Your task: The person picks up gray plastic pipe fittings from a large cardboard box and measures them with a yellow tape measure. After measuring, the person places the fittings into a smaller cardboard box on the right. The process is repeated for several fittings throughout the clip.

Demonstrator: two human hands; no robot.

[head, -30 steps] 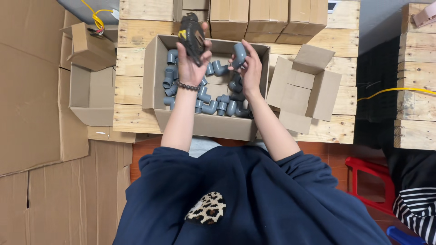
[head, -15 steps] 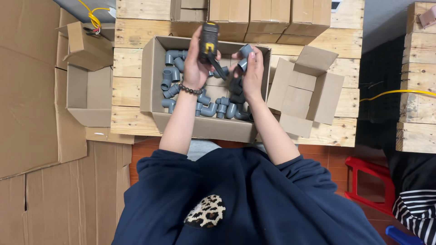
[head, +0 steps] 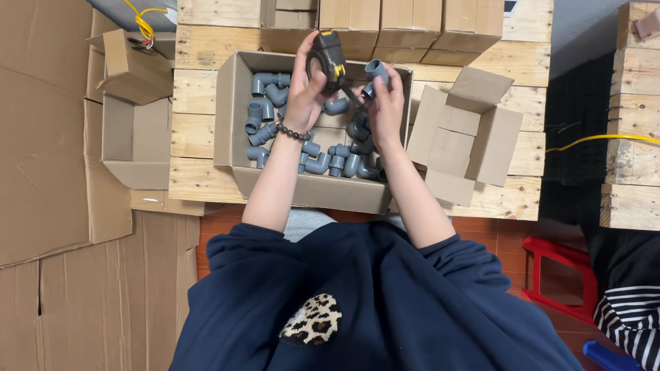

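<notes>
A grey pipe elbow [head: 376, 69] sits pinched in the grip of the right hand [head: 383, 110], raised above the far right part of an open cardboard box [head: 237, 110]. Just left of it, the left hand [head: 302, 93] has its grip pressed around a black-and-yellow handheld tool [head: 328, 58], and a dark strip runs from the tool toward the elbow — the two are close, though whether they touch is hard to tell. A dark bead bracelet [head: 292, 132] circles the left wrist.

Below the hands the box holds a loose heap of grey pipe fittings [head: 323, 161]. It rests on a tabletop of pale wooden pallets [head: 199, 130]. To the right lies a smaller empty box with its flaps spread [head: 464, 137]; to the left, another open carton [head: 134, 141]. Closed cartons [head: 385, 20] line the far edge, and a red stool [head: 560, 275] stands at the near right.
</notes>
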